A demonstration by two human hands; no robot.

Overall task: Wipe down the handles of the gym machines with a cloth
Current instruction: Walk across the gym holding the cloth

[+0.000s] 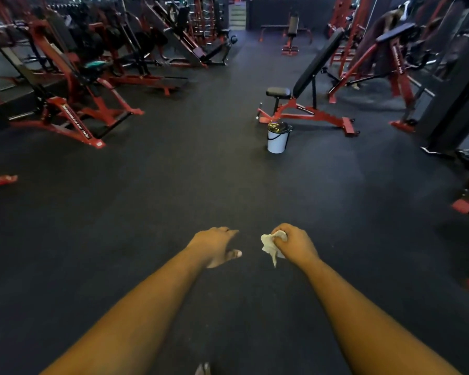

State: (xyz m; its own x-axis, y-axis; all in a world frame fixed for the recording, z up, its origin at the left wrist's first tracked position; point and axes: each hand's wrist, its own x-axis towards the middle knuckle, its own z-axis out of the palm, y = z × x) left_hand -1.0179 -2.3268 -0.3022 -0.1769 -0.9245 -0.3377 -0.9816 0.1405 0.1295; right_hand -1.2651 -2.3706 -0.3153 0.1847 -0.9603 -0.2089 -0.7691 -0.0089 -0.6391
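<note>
Cloth (271, 245), soft and light, sits bunched in the right hand (295, 243); left hand (217, 246) hangs loose, holding nothing.

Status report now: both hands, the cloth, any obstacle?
Right hand grips cloth. Left hand empty, no handle touched. White bucket ahead beside bench.

Single head-mounted wide-angle view, facing forward and down across the dark gym floor (173, 185). Both forearms enter from the bottom edge; the machines lie far off along the upper edge.
</note>
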